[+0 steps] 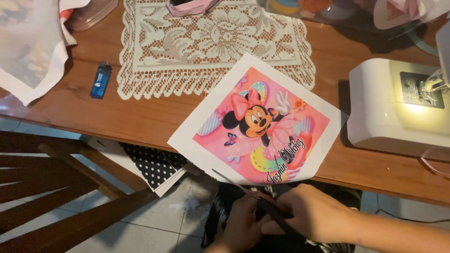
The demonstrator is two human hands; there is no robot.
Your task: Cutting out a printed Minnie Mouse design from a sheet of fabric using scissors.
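Hands: our left hand (243,220) and right hand (309,215) meet at the bottom edge of the view, below the worktop's near edge, both wrapped around a pair of dark-handled scissors (255,197).
Grip, right: fingers curl closed over the scissors' handle end.
Grip, left: closed on the scissors nearer the pivot, just beside the right hand.
Scissors axis: the long thin blades run up and to the left from the hands, the tip close under the sheet's lower edge; we cannot tell whether it touches.
Sheet: a white-bordered square print with a pink cartoon mouse picture (258,122) lies turned like a diamond on the brown wooden worktop (140,117), its lower corner hanging over the near edge, directly above and beyond the hands.
Nearer hand: the left hand sits closer to the sheet's overhanging edge.
Print label: dark script lettering runs slantwise along the picture's lower right.
Beyond: a cream lace doily (206,42) lies partly under the sheet's top corner.
Left: a small blue lighter (101,80) lies apart, beside the doily.
Right: a white sewing machine (398,107) with its lamp lit.
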